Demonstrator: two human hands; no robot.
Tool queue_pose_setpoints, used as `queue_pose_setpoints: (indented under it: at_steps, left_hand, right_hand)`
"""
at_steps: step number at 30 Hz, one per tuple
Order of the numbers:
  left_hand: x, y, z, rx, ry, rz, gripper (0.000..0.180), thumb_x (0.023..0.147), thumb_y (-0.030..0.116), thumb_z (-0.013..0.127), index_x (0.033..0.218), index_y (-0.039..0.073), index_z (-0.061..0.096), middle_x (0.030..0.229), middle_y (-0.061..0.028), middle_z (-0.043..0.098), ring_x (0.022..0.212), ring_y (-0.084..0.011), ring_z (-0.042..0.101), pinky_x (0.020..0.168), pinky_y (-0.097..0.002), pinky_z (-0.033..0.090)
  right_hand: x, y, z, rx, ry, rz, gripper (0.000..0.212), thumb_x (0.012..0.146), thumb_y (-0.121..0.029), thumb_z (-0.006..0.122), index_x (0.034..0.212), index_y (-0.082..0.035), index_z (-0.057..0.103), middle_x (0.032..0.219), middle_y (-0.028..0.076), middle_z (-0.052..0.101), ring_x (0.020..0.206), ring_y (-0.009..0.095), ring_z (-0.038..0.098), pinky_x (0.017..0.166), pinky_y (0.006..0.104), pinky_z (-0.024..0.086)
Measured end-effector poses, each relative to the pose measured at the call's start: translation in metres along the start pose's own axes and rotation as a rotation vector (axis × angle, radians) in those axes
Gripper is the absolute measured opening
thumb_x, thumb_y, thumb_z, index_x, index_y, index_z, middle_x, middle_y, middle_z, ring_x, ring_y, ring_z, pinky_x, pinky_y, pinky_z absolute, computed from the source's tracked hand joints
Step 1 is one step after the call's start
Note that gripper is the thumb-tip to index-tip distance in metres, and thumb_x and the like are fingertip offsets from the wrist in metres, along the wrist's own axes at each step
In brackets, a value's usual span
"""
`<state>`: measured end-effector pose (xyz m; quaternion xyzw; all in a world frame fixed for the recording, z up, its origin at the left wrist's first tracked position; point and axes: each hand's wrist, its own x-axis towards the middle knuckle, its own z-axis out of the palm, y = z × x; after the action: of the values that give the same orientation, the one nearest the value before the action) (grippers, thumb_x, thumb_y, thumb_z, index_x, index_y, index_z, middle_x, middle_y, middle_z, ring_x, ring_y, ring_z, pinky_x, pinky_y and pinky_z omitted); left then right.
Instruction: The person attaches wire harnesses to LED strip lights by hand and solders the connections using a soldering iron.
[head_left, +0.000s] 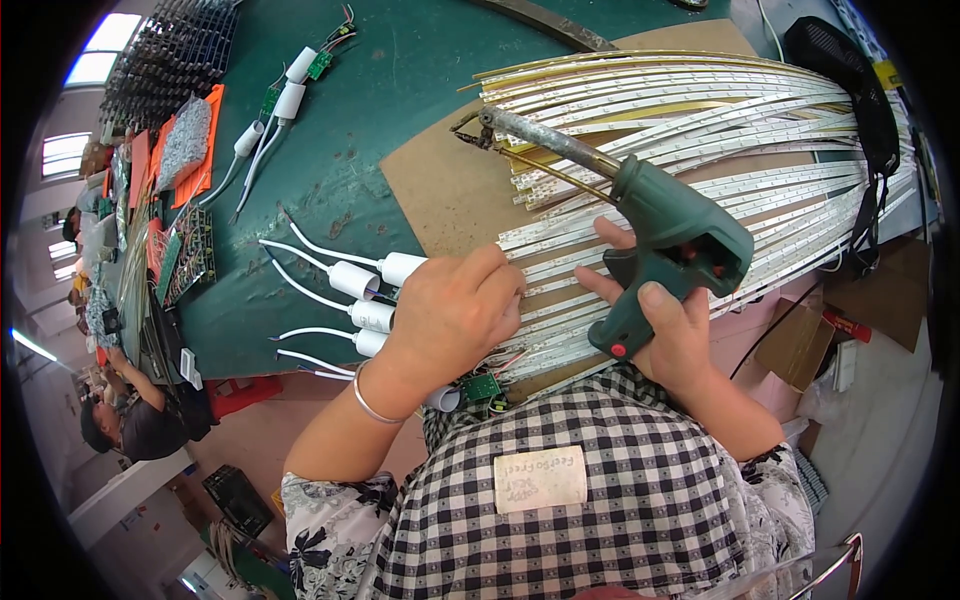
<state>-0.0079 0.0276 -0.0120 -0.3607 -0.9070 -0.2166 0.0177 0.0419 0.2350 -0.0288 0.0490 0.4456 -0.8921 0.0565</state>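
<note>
My right hand (680,335) holds a green soldering gun (690,220) by its grip, with a couple of fingers stretched out past the trigger. The gun's metal barrel points up and left, its tip above the ends of the LED strips (700,120). My left hand (455,310) is closed, fingertips pinched together at the strips' left ends; what they pinch is hidden. Beside that hand lie several white plastic caps (352,280) with white wires running left. Below its wrist a small green circuit board (481,387) with wires sits near the table's front edge.
A brown board (440,190) lies under the strips on the green tabletop (330,170). More wired caps (288,100) lie at the back left, near an orange tray (205,140). A black cloth strap (870,120) crosses the strips at right. Another person (150,415) is at the left.
</note>
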Motion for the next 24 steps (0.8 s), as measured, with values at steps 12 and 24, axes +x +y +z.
queue_pose_setpoints:
  at_steps: [12, 24]
  left_hand:
    - [-0.0040, -0.0042, -0.0023, -0.051, -0.005, 0.046, 0.018, 0.063, 0.004, 0.071, 0.078, 0.007, 0.061, 0.075, -0.0038, 0.055, 0.060, -0.0214, 0.056, 0.051, -0.0319, 0.044]
    - [-0.0021, -0.0027, -0.0003, 0.064, 0.000, 0.088, 0.019, 0.062, 0.006, 0.071, 0.077, 0.009, 0.060, 0.075, -0.0023, 0.054, 0.058, -0.0197, 0.052, 0.052, -0.0311, 0.043]
  right_hand:
    - [0.0005, -0.0004, 0.0006, 0.009, 0.002, -0.007, 0.061, 0.087, -0.013, 0.053, 0.140, -0.006, 0.023, 0.139, 0.017, 0.035, 0.133, 0.031, 0.031, 0.098, 0.0551, 0.042]
    - [0.0009, 0.0001, 0.0009, -0.001, 0.012, -0.003, 0.061, 0.087, -0.013, 0.053, 0.140, -0.006, 0.024, 0.139, 0.016, 0.035, 0.133, 0.031, 0.031, 0.098, 0.0546, 0.042]
